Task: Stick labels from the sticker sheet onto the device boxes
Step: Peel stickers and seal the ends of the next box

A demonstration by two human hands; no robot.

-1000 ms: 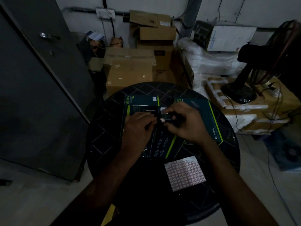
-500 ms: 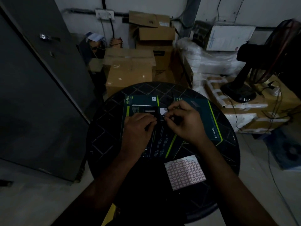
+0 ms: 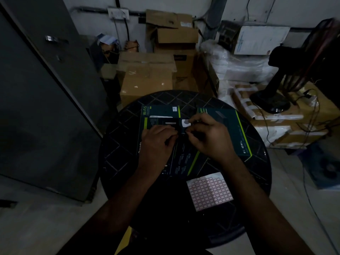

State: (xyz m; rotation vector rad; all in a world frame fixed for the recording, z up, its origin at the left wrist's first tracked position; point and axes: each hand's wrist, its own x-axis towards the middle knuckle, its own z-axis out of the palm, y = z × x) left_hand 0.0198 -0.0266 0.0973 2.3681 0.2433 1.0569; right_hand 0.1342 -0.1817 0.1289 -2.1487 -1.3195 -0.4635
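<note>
Two dark teal device boxes lie side by side on a round black table [image 3: 117,159]. The left box [image 3: 160,112] reads "Wi-Fi 5"; the right box [image 3: 237,137] has a green edge stripe. My left hand [image 3: 156,144] rests on the left box with bent fingers, its fingertips pressing down. My right hand [image 3: 207,137] is curled over the seam between the boxes. Its forefinger and thumb pinch a small label [image 3: 185,123] at a white patch on the left box. The pink-gridded sticker sheet [image 3: 209,193] lies flat on the table near my right forearm.
Cardboard cartons [image 3: 147,80] are stacked on the floor behind the table. A grey metal cabinet [image 3: 46,107] stands at the left. A black pedestal fan [image 3: 272,100] and loose cables sit on taped cartons at the right. Plastic-wrapped bundles [image 3: 230,67] lie at the back right.
My right hand has moved a little up and away, carrying the small label from the middle of the box to the white patch. My left hand and the sticker sheet stayed put.
</note>
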